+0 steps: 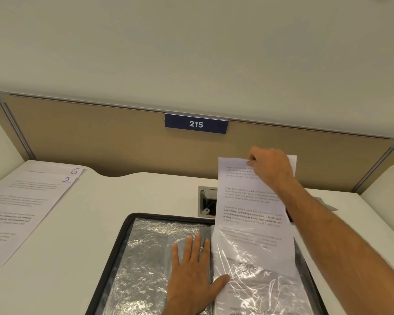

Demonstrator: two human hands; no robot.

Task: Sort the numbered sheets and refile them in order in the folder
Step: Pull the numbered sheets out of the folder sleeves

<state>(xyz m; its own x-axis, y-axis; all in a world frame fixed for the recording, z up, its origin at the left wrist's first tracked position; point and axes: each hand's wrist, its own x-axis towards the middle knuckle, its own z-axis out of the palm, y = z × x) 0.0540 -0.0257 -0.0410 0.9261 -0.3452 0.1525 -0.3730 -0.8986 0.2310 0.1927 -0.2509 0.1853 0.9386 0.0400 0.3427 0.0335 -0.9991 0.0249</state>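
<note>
A black folder with clear plastic sleeves lies open on the desk in front of me. My left hand lies flat with straight fingers on the left page beside the spine, thumb on the right sleeve. My right hand pinches the top edge of a printed sheet, whose lower half sits inside the right-hand sleeve while the upper half sticks out above the folder. Two more printed sheets lie stacked at the left, marked 2 on top and 6 beneath.
A grey cable port is set into the desk just behind the folder, partly hidden by the sheet. A tan partition with a blue sign reading 215 closes the back of the desk.
</note>
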